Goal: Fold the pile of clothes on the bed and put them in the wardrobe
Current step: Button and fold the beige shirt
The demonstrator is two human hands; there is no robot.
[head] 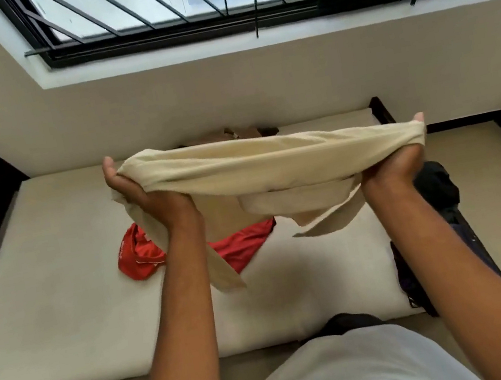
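You have the cream garment (271, 162) stretched crosswise between both hands, held in the air above the bare mattress (43, 293), with a strip of it trailing down past your left wrist and a flap hanging near your right. It looks bunched rather than flat, so the fold is judged barely begun. To do this step well, shake the cloth out, find two matching corners or seams, and hold it by those rather than by handfuls. Then lower it onto the open stretch of mattress in front of you, clear of the red garment (242, 248) lying just below it, so the two do not tangle. Your left hand (142, 192) is closed round one gathered end, thumb raised above the fabric. Your right hand (394, 161) grips the other end the same way, only the thumb tip showing over the cloth. The fingers of both are mostly hidden behind the fabric. More clothes wait: brown clothes (242, 132) by the wall, dark clothes (435, 184) at your right.
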